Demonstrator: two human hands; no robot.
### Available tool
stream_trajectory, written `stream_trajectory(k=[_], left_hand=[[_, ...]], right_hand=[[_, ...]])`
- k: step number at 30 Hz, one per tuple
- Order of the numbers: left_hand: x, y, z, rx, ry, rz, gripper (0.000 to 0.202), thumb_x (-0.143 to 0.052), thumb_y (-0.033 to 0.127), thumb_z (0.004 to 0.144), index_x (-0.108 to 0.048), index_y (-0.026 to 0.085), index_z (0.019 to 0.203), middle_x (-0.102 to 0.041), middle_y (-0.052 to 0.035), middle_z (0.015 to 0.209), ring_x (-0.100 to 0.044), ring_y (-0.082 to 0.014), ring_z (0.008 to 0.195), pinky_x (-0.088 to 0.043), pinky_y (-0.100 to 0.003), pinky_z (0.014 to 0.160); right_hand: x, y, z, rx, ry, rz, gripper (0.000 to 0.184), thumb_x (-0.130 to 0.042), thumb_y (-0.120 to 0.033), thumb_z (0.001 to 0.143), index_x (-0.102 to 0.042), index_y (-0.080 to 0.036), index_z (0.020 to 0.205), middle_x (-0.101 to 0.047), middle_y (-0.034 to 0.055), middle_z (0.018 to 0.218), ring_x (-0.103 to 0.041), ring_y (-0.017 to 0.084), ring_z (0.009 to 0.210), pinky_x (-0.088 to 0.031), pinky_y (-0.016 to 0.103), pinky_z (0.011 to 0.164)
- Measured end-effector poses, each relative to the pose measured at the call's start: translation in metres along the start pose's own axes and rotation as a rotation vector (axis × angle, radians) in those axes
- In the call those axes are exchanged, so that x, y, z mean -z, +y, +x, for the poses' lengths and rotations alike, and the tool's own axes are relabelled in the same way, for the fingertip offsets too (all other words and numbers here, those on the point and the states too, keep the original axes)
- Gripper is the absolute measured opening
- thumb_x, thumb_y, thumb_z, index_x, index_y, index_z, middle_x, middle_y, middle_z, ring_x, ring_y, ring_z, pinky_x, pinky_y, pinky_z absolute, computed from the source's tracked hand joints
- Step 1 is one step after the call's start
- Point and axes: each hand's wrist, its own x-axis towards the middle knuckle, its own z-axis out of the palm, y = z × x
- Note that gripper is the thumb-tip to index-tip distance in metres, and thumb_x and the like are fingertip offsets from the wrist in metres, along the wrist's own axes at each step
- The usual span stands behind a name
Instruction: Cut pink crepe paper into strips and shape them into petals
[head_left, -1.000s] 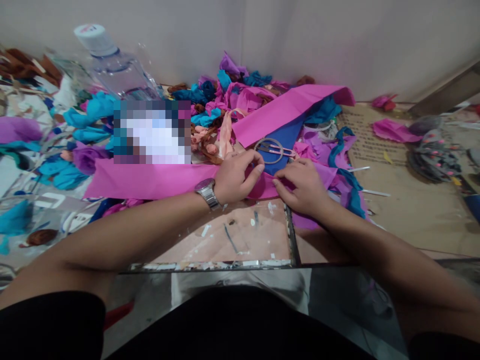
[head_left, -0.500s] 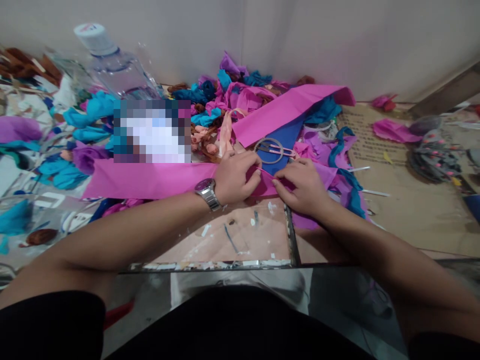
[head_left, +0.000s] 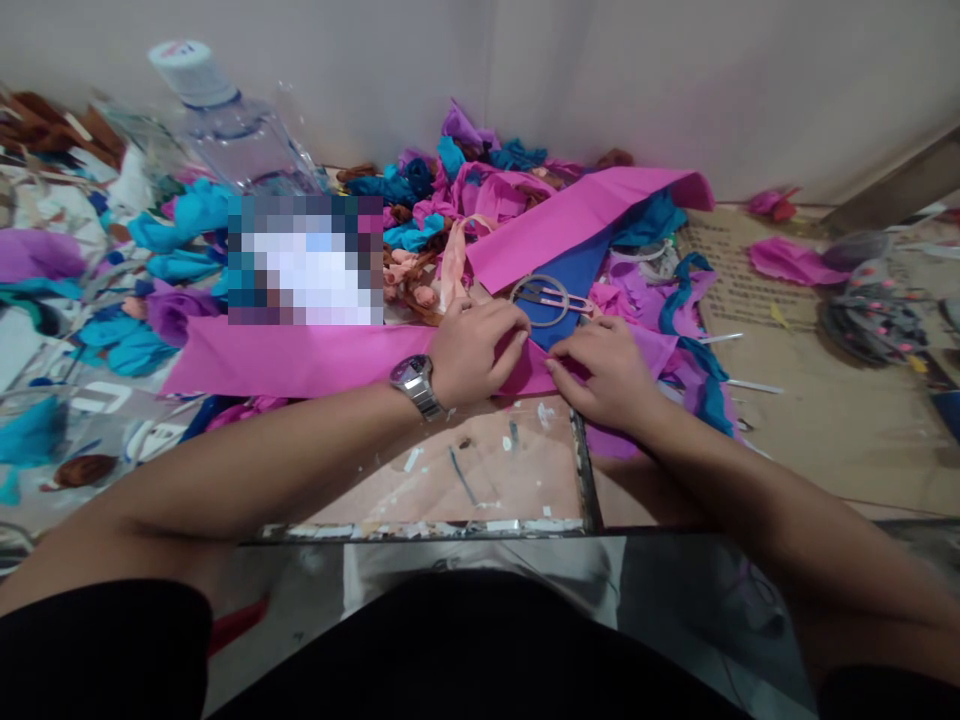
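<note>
A long pink crepe-paper-like strip [head_left: 300, 360] lies across the front of the worktable. My left hand [head_left: 480, 348], with a metal watch [head_left: 417, 384] on its wrist, pinches the strip near its right end. Close by on the right, my right hand [head_left: 604, 368] has thumb and forefinger closed on the strip's tip. Just beyond my fingers, a pair of scissors [head_left: 566, 298] and a round ring [head_left: 540, 301] rest on a blue sheet [head_left: 577, 265]. A second pink strip [head_left: 570, 220] slants behind them.
A clear bottle [head_left: 240, 135] with a white cap stands at the back left. Crumpled coloured scraps [head_left: 180, 220] cover the left side and back. To the right, cardboard [head_left: 795, 420] bears a pincushion-like dark bundle [head_left: 862, 310] with pink dots. The table's front edge [head_left: 450, 530] is chipped.
Almost nothing differs. My left hand's fingers have shifted very slightly to the right along the strip; my right hand stays in place.
</note>
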Motion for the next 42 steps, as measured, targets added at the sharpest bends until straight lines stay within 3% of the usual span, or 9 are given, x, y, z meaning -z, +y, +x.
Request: stream_trajectory(k=[9, 18, 23, 28, 32, 42], left_hand=[[-0.0002, 0.0026, -0.0012, -0.074, -0.108, 0.046, 0.023, -0.050, 0.036, 0.106, -0.067, 0.021, 0.102, -0.077, -0.0059, 0.106, -0.069, -0.0248, 0.098, -0.035, -0.047, 0.096], [0.0001, 0.0011, 0.0004, 0.007, -0.013, 0.025, 0.020, -0.043, 0.029, 0.109, -0.060, 0.021, 0.101, -0.072, -0.0048, 0.099, -0.065, -0.0237, 0.094, -0.038, -0.044, 0.093], [0.0017, 0.0025, 0.0001, -0.034, 0.046, -0.038, 0.024, -0.041, 0.035, 0.109, -0.060, 0.022, 0.104, -0.073, -0.0079, 0.103, -0.066, -0.0251, 0.099, -0.043, -0.045, 0.095], [0.0010, 0.0048, -0.0022, -0.135, -0.080, -0.051, 0.026, -0.051, 0.038, 0.102, -0.067, 0.019, 0.113, -0.078, -0.0103, 0.113, -0.072, -0.0264, 0.101, -0.049, -0.044, 0.093], [-0.0019, 0.0029, -0.0040, -0.162, -0.146, 0.014, 0.025, -0.053, 0.029, 0.097, -0.073, 0.020, 0.110, -0.081, -0.0077, 0.099, -0.074, -0.0253, 0.088, -0.050, -0.041, 0.084], [-0.0016, 0.0034, -0.0044, -0.071, -0.006, -0.190, 0.024, -0.056, 0.021, 0.094, -0.076, 0.021, 0.106, -0.082, -0.0040, 0.098, -0.076, -0.0210, 0.087, -0.055, -0.036, 0.084]], right_hand=[[-0.0008, -0.0007, -0.0005, -0.003, -0.011, 0.006, 0.013, -0.062, -0.027, 0.100, -0.072, -0.021, 0.094, -0.077, 0.0055, 0.087, -0.066, 0.025, 0.082, -0.040, 0.045, 0.091], [-0.0008, 0.0016, -0.0008, -0.003, -0.004, -0.012, 0.011, -0.062, -0.027, 0.100, -0.072, -0.022, 0.098, -0.077, 0.0051, 0.087, -0.068, 0.024, 0.084, -0.039, 0.045, 0.092], [-0.0002, 0.0003, -0.0001, -0.014, -0.015, 0.006, 0.012, -0.061, -0.028, 0.100, -0.071, -0.022, 0.095, -0.077, 0.0051, 0.086, -0.067, 0.024, 0.082, -0.041, 0.047, 0.093], [-0.0004, -0.0002, -0.0001, 0.009, -0.013, 0.045, 0.011, -0.061, -0.027, 0.099, -0.070, -0.023, 0.094, -0.077, 0.0052, 0.086, -0.068, 0.025, 0.082, -0.042, 0.048, 0.097], [-0.0013, 0.0006, 0.0000, 0.017, -0.018, 0.037, 0.012, -0.062, -0.027, 0.100, -0.072, -0.023, 0.097, -0.079, 0.0060, 0.088, -0.069, 0.025, 0.084, -0.043, 0.048, 0.097], [-0.0010, 0.0001, -0.0005, -0.002, 0.028, 0.028, 0.015, -0.063, -0.030, 0.102, -0.078, -0.025, 0.101, -0.081, 0.0058, 0.091, -0.071, 0.026, 0.086, -0.045, 0.049, 0.098]])
